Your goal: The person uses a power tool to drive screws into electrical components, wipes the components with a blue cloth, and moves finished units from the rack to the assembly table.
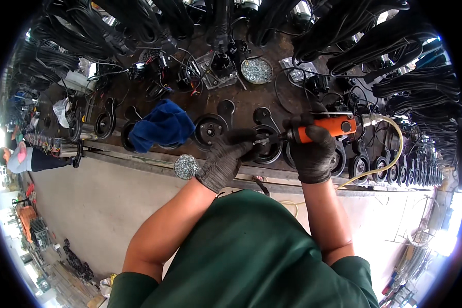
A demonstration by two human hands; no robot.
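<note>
My right hand (311, 156), in a dark glove, is wrapped round an orange air screwdriver (329, 129) held level, its tip toward the left. A pale yellow air hose (400, 141) runs from its rear end. My left hand (222, 160), gloved too, is closed with its fingertips at the tool's tip; whatever is pinched there is too small to make out. Just beneath the tip lies a black round part with an arm (266, 149), partly covered by my hands. A similar black part (209, 128) sits beside my left fingers.
Round dishes of small metal pieces stand at the back (256, 71) and by my left wrist (186, 167). A blue cloth (164, 126) covers parts at left. Bundles of black cable (344, 31) hang along the far side. More black round parts (380, 167) line the bench edge. Another person (33, 158) is far left.
</note>
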